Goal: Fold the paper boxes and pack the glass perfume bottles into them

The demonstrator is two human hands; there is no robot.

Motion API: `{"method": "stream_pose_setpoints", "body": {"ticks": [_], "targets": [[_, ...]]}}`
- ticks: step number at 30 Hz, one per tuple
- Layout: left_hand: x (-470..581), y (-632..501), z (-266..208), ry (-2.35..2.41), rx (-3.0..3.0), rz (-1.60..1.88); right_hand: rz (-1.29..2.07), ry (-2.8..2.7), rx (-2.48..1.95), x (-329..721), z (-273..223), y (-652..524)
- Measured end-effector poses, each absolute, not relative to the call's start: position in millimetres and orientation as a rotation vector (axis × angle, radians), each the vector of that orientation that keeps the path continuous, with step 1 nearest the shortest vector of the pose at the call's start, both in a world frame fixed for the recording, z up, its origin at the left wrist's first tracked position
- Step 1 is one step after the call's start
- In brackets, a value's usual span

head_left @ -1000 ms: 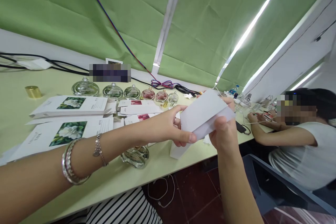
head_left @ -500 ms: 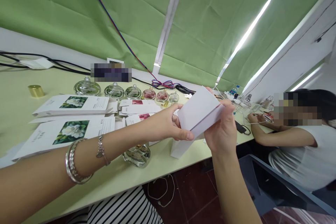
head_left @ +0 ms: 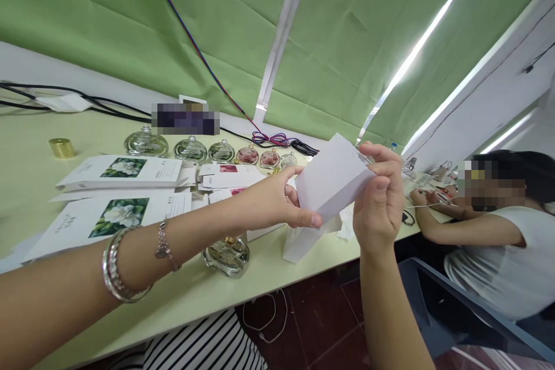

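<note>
A white box (head_left: pixel 329 179), seemingly folded into shape, slants in the air, a pale table (head_left: pixel 269 263) beneath it. The left hand (head_left: pixel 284 199) clamps the box; the right hand (head_left: pixel 381 199) touches its right end (pinching or not, I cannot tell). Left of the box, flower-printed cartons (head_left: pixel 121 214) lie flattish; glass bottles (head_left: pixel 189 149) stand unboxed.

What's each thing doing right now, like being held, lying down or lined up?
Upper white box: held up, tilted
Left hand: gripping its left end
Right hand: fingers at its right end
Gold cap: off, standing alone
Six glass bottles: upright, in a row
Far white-flower box: lying down, end flaps open
</note>
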State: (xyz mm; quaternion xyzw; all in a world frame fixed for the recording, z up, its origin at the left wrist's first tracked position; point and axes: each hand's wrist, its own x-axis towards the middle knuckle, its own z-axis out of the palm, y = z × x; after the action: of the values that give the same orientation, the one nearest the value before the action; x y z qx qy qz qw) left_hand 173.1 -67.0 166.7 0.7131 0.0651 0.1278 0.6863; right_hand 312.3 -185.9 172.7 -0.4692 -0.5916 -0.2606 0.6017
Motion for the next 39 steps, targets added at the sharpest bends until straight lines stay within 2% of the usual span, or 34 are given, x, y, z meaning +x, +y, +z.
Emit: {"method": "stream_pose_setpoints", "body": {"ticks": [5, 11, 13, 18, 27, 39], "targets": [[173.3, -70.2, 167.9, 0.12, 1.61, 0.271, -0.541, -1.285, -0.986, 306.7, 165.4, -178.6], [168.8, -69.2, 168.3, 0.1, 1.673, 0.245, 0.094, -1.399, -1.084, 319.2, 165.7, -181.8], [166.9, -67.6, 168.6, 0.081, 1.682, 0.221, 0.176, -1.458, -1.134, 325.3, 169.9, -187.5], [164.6, -63.2, 166.0, 0.055, 1.722, 0.169, 0.124, -1.659, -1.281, 333.1, 193.5, -206.5], [165.5, -53.1, 159.8, 0.084, 1.835, 0.156, 0.247, -2.018, -1.662, 332.7, 254.0, -222.9], [170.0, -44.3, 159.0, 0.139, 1.999, 0.188, 0.062, -1.81, -1.678, 359.6, 258.2, -234.6]]}}
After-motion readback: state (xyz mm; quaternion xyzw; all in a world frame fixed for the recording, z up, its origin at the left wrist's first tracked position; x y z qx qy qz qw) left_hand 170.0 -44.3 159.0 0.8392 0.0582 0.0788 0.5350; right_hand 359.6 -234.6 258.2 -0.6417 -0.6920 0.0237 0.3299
